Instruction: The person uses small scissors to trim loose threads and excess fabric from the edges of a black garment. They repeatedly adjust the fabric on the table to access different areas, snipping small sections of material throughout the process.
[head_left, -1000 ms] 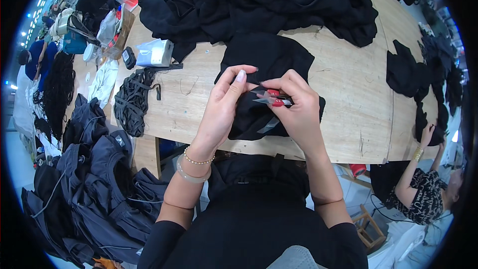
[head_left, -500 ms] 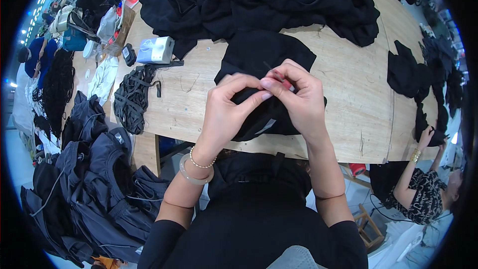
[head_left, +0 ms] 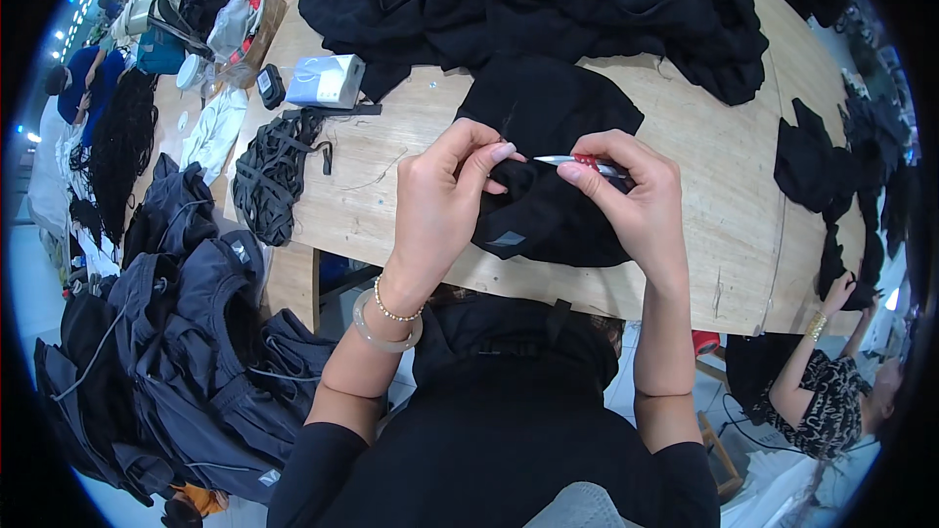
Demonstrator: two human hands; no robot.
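In my right hand [head_left: 636,191] is a pair of small silver thread snips [head_left: 554,159] with a red part at the grip. Their pointed tip faces left, toward my left fingertips. My left hand [head_left: 445,181] is closed in a pinch, and whatever is between thumb and forefinger is too small to make out. Both hands are above a black garment [head_left: 577,230] spread at the table's near edge. A small grey label patch [head_left: 506,239] shows on its lower left part.
Black cloth [head_left: 528,10] is heaped across the far side of the wooden table [head_left: 704,166]. To the left lie grey straps [head_left: 269,176], a white and blue pack [head_left: 326,81] and hanging dark grey garments [head_left: 186,332]. At the right, another person [head_left: 822,381] handles black fabric.
My hands have drawn apart, the right one moving right, and the snips' silver blades now show between them. The table and garment sit slightly farther right in view.
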